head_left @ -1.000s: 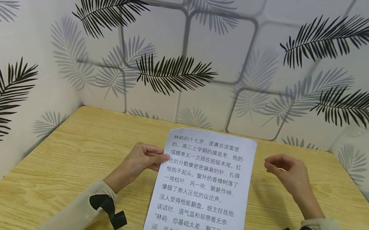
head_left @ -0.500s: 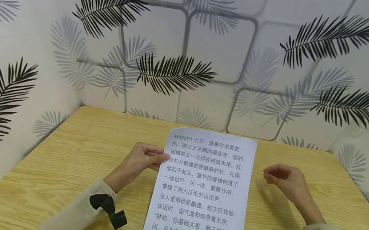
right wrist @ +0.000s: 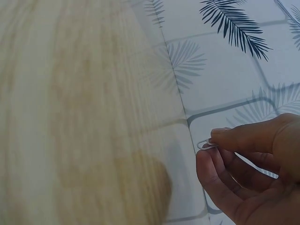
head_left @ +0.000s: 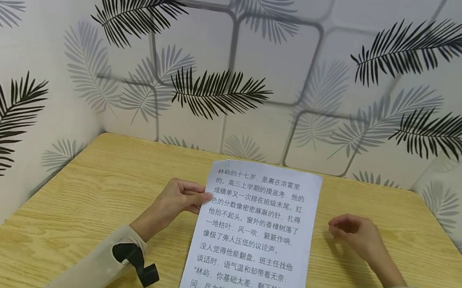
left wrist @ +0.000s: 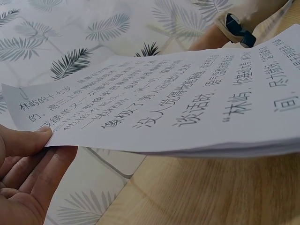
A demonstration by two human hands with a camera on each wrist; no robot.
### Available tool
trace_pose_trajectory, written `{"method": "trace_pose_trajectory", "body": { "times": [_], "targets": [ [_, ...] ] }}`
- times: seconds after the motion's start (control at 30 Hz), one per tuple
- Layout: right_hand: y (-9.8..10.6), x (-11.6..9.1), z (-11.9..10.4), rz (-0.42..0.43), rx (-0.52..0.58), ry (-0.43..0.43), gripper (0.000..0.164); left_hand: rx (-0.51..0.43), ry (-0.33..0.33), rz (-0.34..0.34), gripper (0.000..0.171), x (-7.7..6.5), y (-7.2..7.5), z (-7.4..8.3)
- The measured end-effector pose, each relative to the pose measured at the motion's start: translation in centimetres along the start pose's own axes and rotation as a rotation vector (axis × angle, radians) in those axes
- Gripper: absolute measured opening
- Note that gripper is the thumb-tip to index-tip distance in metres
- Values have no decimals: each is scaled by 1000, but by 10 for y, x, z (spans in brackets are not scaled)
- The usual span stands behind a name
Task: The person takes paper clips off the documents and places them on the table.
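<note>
A stack of printed paper is held up in front of me, with rows of Chinese characters on its top sheet. My left hand grips its left edge, thumb on top and fingers beneath. In the left wrist view a paper clip sits on the top edge near the corner, and several sheets show at the side. To the right of the paper, apart from it, my right hand pinches a small pale paper clip between thumb and fingertip, seen in the right wrist view.
A wood-grain table lies below both hands. Behind it and at the sides stands a pale covering with a leaf pattern. Black camera mounts are strapped over the sleeves at both wrists.
My right hand has come down a little toward the table, still pinching the paper clip. The left hand and the paper stay where they were.
</note>
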State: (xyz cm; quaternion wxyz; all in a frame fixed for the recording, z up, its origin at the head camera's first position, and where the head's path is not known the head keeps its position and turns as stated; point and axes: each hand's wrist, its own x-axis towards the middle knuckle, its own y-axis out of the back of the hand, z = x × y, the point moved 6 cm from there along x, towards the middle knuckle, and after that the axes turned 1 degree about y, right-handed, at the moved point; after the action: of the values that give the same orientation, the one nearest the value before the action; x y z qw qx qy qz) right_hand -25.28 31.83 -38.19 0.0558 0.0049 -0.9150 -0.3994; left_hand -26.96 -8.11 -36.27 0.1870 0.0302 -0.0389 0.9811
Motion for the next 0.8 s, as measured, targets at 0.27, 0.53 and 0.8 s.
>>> {"method": "trace_pose_trajectory", "body": {
  "times": [0.27,0.53,0.8],
  "targets": [
    [-5,-1,6,-9,-15,-16,18,3,-16,-11,29,1,0,0],
    [-7,-3,6,-22,15,-15,21,0,-9,-3,28,-1,0,1],
    [-7,-2,6,-29,38,4,21,1,-11,-8,28,1,1,-1]
  ]
}}
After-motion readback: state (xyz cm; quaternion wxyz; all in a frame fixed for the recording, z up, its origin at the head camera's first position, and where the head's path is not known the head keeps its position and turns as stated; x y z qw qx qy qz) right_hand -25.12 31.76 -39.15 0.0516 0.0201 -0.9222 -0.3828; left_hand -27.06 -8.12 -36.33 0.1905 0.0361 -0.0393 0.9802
